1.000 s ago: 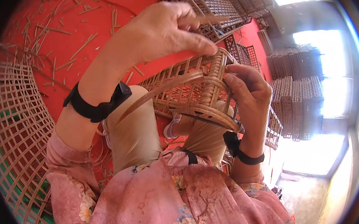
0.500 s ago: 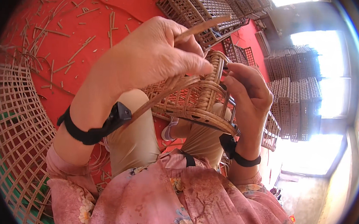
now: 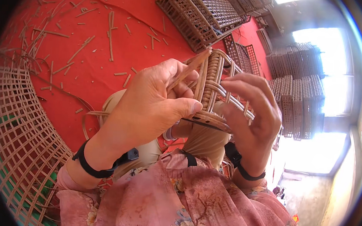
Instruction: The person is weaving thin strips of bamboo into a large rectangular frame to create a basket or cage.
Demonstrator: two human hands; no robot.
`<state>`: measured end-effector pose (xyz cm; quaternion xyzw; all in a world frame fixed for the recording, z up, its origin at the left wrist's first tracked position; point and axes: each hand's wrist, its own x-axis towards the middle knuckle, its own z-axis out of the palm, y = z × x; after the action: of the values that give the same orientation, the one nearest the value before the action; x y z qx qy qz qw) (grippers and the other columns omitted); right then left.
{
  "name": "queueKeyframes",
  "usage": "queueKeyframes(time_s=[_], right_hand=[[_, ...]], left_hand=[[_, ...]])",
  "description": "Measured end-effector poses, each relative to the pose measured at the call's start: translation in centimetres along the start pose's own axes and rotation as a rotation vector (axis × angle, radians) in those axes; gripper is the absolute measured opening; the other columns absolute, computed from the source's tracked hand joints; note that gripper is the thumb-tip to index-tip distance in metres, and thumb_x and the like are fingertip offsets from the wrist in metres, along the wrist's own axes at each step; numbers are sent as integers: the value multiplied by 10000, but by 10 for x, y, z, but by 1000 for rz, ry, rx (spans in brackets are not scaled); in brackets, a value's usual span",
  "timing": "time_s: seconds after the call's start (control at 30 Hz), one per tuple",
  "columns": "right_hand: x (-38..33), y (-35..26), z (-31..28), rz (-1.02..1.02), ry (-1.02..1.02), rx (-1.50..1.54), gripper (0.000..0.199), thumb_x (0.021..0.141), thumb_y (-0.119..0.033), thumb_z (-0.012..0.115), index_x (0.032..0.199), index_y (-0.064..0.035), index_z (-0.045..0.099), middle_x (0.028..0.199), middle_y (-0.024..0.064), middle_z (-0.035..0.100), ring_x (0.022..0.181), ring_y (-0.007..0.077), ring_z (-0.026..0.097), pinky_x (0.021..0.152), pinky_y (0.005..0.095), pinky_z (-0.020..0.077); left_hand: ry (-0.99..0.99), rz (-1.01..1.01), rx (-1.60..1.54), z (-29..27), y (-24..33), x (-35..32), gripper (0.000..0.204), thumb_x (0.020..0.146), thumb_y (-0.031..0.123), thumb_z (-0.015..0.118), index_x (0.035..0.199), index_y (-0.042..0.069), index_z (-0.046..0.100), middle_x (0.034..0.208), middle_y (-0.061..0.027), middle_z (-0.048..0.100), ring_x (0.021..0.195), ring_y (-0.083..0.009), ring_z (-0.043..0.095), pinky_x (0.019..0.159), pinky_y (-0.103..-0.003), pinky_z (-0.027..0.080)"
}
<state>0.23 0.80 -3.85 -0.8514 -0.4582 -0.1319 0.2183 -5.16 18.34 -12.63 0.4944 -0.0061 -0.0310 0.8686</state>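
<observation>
A half-woven rattan basket [image 3: 215, 94], ribbed and curved, is held above the lap; a flat cane strip [image 3: 190, 70] is pinched by the left hand [image 3: 148, 107]; the basket's ribs are grasped by the right hand [image 3: 251, 113]; cane offcuts [image 3: 81, 49] are scattered on the red floor [image 3: 112, 9].

Small basket [image 3: 215, 94] of smooth tan cane with a flat cane strip [image 3: 190, 70], lattice panel [image 3: 18, 132] of split cane, matt red floor [image 3: 91, 28] strewn with dry cane scraps [image 3: 110, 34], matt black wrist bands [image 3: 99, 166].
</observation>
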Motion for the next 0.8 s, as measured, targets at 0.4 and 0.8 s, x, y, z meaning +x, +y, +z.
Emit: queueKeyframes(time_s=[0.4, 0.8], right_hand=[[-23, 0, 19, -190, -162, -194, 474, 589, -73, 731, 1060, -80, 678, 1141, 61, 599, 1091, 271, 555, 878, 411, 430], [-26, 5, 30, -326, -102, -252, 368, 590, -65, 730, 951, -98, 668, 1085, 48, 615, 1057, 257, 582, 861, 402, 454]], left_hand=[[75, 121, -126, 12, -24, -8, 613, 824, -41, 701, 1320, -48, 340, 903, -74, 664, 814, -75, 632, 742, -207, 512], [29, 73, -67, 6, -27, -11, 615, 790, -53, 681, 1323, -26, 376, 890, -35, 641, 800, -37, 593, 723, -194, 495]])
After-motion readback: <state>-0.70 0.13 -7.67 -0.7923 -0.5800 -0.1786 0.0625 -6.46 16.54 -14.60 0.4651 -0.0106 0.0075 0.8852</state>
